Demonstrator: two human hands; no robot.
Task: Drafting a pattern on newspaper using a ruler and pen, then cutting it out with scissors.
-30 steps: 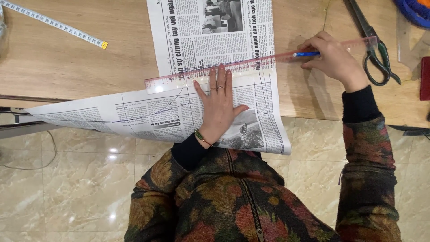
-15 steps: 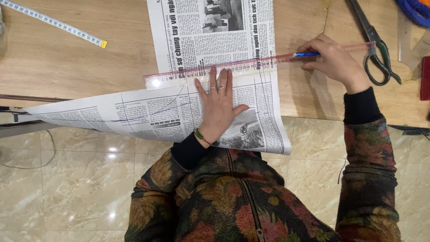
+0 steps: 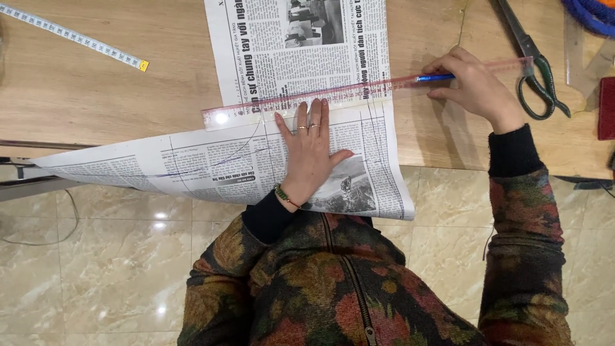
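Note:
A newspaper sheet lies on a wooden table and hangs over its near edge. A long clear pink ruler crosses the paper at a slant. My left hand lies flat with spread fingers on the paper, its fingertips pressing the ruler's lower edge. My right hand sits at the ruler's right end, beyond the paper's right edge, and grips a blue pen whose tip points left along the ruler. Thin drawn lines mark the paper's lower half.
Green-handled scissors lie right of my right hand. A white tape measure runs across the table's far left. A blue cord and a dark red object sit at the right edge. Tiled floor lies below.
My right hand with the pen has shifted slightly right along the ruler. My left hand and the ruler have stayed in place.

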